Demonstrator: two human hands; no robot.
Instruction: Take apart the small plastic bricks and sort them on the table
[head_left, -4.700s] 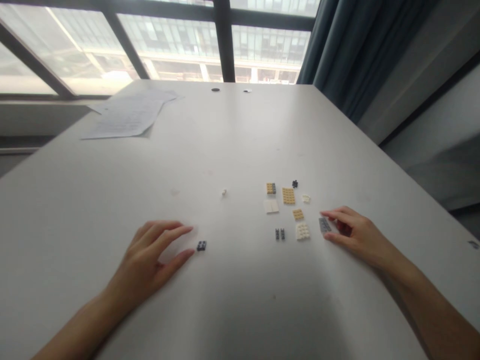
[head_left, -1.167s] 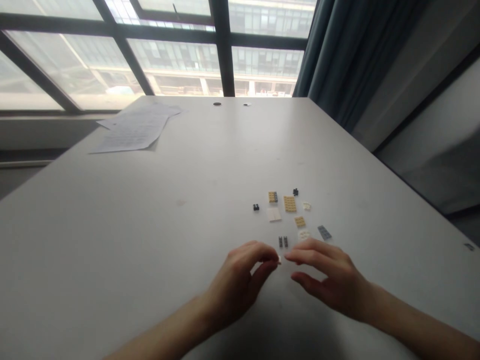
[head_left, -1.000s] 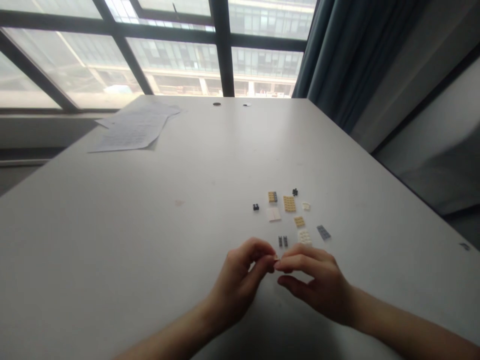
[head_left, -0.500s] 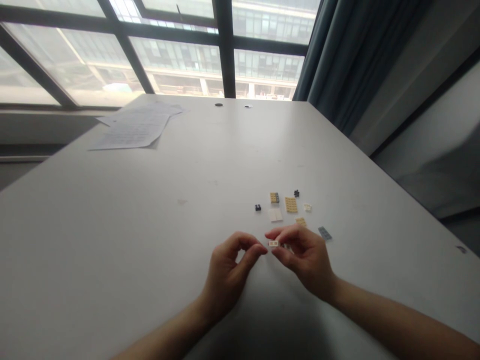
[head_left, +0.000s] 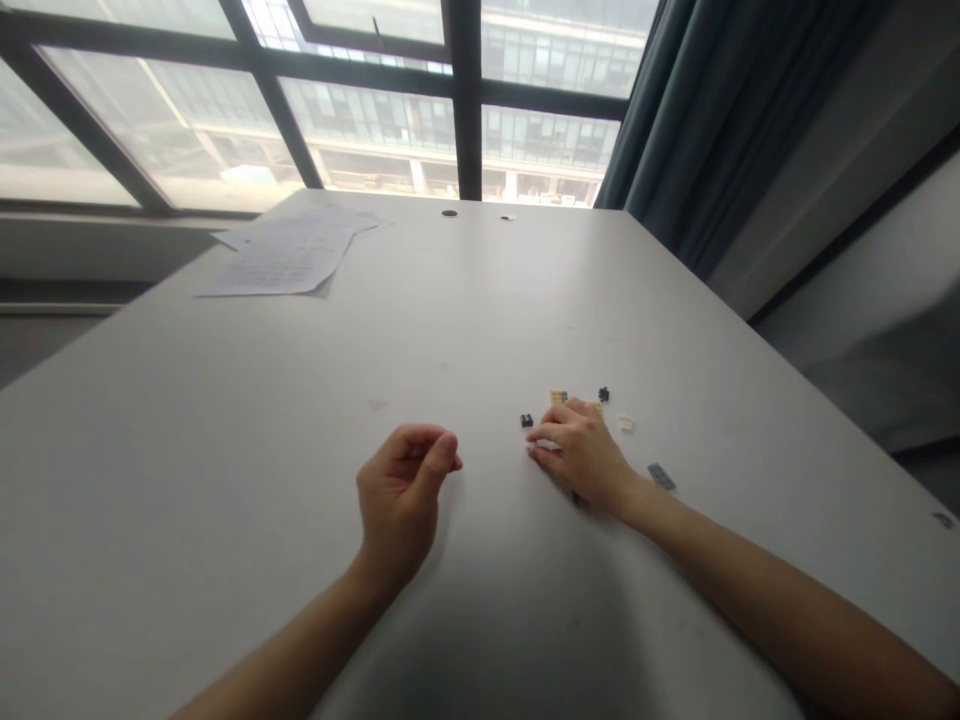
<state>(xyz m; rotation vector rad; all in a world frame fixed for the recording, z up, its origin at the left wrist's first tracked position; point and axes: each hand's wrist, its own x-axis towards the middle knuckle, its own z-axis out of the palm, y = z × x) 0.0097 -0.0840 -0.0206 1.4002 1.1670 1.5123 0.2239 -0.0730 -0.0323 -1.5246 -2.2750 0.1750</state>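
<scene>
My left hand [head_left: 405, 490] is raised over the table, thumb and fingers pressed together in a pinch. Whatever may be between those fingertips is hidden. My right hand [head_left: 581, 452] reaches low over the small building bricks, its thumb and fingertips closed around a small white brick piece [head_left: 530, 446] that barely shows. A black brick [head_left: 526, 421] sits just beyond those fingertips. Partly covered by the right hand are a tan and grey plate [head_left: 558, 397] and another tan plate [head_left: 597, 408]. Something small and dark shows under the palm.
Right of the hand lie a grey plate [head_left: 661, 476], small cream pieces [head_left: 626, 424] and a small black piece [head_left: 604, 395]. Printed papers [head_left: 281, 255] rest at the table's far left. A window and a dark curtain [head_left: 697, 130] stand behind the white table [head_left: 300, 400].
The hands have parted. My left hand moved left, and my right hand, which held a small white brick near it, moved forward onto the pieces. The view shifted slightly.
</scene>
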